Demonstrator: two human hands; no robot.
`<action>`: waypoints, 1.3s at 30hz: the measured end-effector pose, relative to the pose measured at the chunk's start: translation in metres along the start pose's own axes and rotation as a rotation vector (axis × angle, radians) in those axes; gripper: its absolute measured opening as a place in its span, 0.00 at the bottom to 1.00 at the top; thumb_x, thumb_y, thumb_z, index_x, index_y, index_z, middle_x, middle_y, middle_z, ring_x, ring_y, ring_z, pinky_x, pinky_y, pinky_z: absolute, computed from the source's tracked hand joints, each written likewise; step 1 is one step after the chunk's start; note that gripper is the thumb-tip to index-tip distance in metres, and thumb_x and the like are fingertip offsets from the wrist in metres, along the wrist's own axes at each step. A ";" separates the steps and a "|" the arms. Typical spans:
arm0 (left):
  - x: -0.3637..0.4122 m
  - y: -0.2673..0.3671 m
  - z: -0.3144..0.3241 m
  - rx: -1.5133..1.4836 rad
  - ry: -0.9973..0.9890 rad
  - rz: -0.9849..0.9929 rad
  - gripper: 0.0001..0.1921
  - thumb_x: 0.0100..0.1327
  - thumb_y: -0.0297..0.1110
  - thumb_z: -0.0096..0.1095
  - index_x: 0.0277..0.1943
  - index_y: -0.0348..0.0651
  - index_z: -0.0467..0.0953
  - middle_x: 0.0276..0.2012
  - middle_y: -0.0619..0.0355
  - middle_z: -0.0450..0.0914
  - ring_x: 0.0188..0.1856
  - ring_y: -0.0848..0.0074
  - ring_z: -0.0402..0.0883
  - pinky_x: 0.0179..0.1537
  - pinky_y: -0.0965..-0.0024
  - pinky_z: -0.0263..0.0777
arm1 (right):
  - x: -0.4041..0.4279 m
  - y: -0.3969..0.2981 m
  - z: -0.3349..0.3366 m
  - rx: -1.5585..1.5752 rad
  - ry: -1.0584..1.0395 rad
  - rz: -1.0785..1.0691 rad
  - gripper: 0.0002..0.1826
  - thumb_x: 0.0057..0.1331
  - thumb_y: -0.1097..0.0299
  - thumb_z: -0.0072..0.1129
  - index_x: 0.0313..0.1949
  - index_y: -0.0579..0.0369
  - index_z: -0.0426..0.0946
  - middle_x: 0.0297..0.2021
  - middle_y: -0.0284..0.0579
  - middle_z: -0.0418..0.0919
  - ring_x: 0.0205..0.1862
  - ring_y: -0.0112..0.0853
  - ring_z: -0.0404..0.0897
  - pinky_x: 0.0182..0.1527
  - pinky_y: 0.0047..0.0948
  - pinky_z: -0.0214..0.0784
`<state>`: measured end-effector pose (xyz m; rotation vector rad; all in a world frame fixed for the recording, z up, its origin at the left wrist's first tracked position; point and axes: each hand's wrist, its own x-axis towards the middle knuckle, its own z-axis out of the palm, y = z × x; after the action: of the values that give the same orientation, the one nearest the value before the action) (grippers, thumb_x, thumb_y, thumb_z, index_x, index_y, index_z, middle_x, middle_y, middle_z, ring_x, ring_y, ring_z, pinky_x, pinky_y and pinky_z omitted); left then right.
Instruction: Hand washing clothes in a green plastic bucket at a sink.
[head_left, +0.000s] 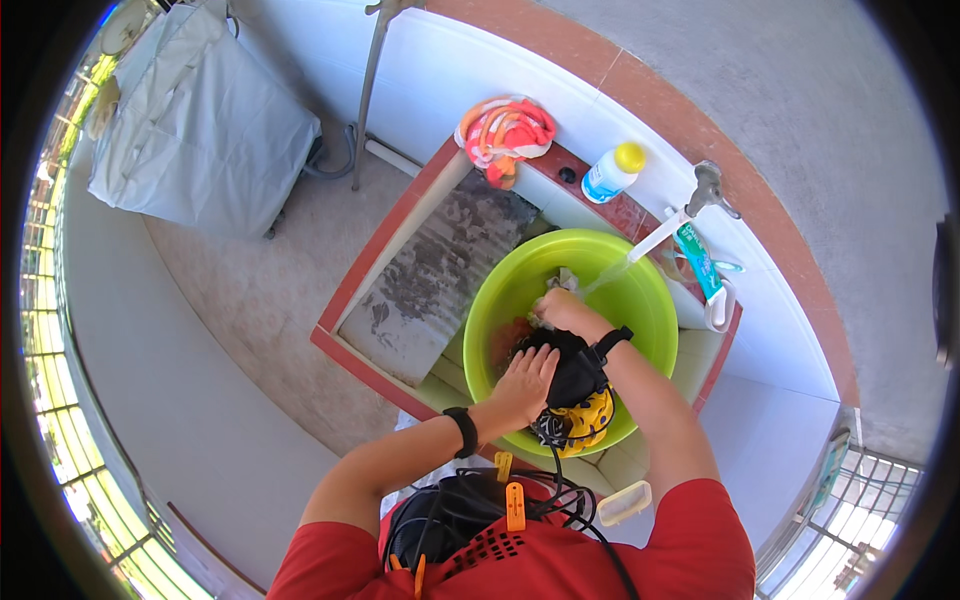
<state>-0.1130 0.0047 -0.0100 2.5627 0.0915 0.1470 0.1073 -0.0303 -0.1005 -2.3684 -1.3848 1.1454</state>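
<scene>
A lime-green plastic basin (484, 285) stands in a tiled sink with wet laundry inside. My right hand (564, 309) is closed in a fist around a pale wet cloth (562, 280), close to where the water falls. My left hand (529, 379) lies flat over a black cloth (577, 367), fingers extended and slightly apart. Nearer to me, a yellow patterned cloth (589, 424) rests against the basin's near wall. Reddish cloth (511, 337) shows at the left inside. Water runs from a tap (705, 191) through a white spout into the basin.
A ridged stone washboard (442, 277) slopes left of the basin. On the back ledge are a red-orange towel (506, 135), a white bottle with yellow cap (611, 172) and a toothpaste tube (697, 262). Black cables (555, 487) hang before my red shirt. A covered appliance (202, 127) stands far left.
</scene>
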 end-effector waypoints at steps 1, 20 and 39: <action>0.003 0.002 0.000 -0.050 -0.002 0.030 0.41 0.54 0.33 0.69 0.68 0.28 0.57 0.55 0.41 0.73 0.50 0.51 0.78 0.55 0.46 0.67 | -0.005 -0.014 -0.009 0.232 0.054 -0.090 0.13 0.59 0.74 0.56 0.43 0.61 0.84 0.30 0.58 0.82 0.32 0.42 0.83 0.35 0.37 0.71; -0.024 -0.002 0.020 0.029 -0.592 0.128 0.20 0.51 0.40 0.69 0.48 0.47 0.81 0.45 0.55 0.76 0.52 0.58 0.73 0.46 0.50 0.68 | -0.171 -0.019 0.046 -0.063 -0.518 0.057 0.39 0.70 0.44 0.50 0.75 0.34 0.48 0.68 0.79 0.52 0.69 0.64 0.59 0.69 0.45 0.56; -0.035 0.004 0.020 0.100 -0.553 0.076 0.23 0.54 0.36 0.66 0.54 0.47 0.79 0.43 0.53 0.74 0.51 0.58 0.72 0.52 0.37 0.69 | 0.002 -0.037 0.005 0.029 0.003 0.424 0.51 0.58 0.64 0.61 0.75 0.57 0.40 0.73 0.76 0.32 0.71 0.67 0.51 0.70 0.50 0.53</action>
<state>-0.1450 -0.0125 -0.0272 2.6090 -0.2132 -0.5484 0.0801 -0.0094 -0.0870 -2.7184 -0.8752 1.2414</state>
